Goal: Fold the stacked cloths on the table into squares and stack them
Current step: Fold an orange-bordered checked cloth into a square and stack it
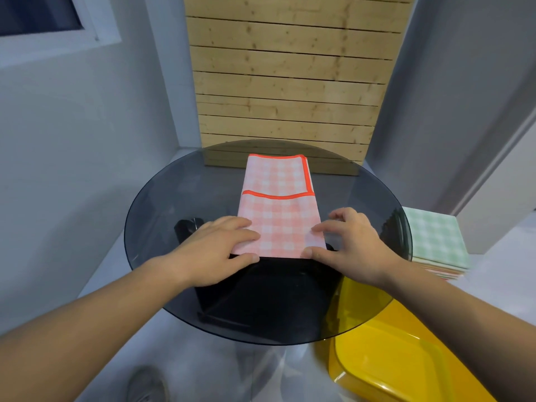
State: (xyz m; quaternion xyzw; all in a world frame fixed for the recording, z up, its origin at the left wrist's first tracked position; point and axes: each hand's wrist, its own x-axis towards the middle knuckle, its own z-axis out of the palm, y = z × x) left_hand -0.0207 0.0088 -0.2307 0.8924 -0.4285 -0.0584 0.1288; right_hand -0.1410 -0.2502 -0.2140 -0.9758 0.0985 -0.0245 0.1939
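Note:
A pink checked cloth [280, 210] with an orange hem lies on the round smoked-glass table [162, 198], folded into a long strip that runs away from me. Its far part is doubled over, with the hem crossing the middle. My left hand [220, 250] grips the near left corner, fingers on top and thumb under the edge. My right hand [348, 248] pinches the near right corner between thumb and forefinger. A stack of folded cloths [435, 245], green checked on top, sits on a surface to the right of the table.
A yellow chair [391, 358] stands at the lower right, partly under the glass. The black table base [261, 294] shows through the top. A wooden slat panel [290, 82] leans on the wall behind. A shoe [148, 384] is on the floor below.

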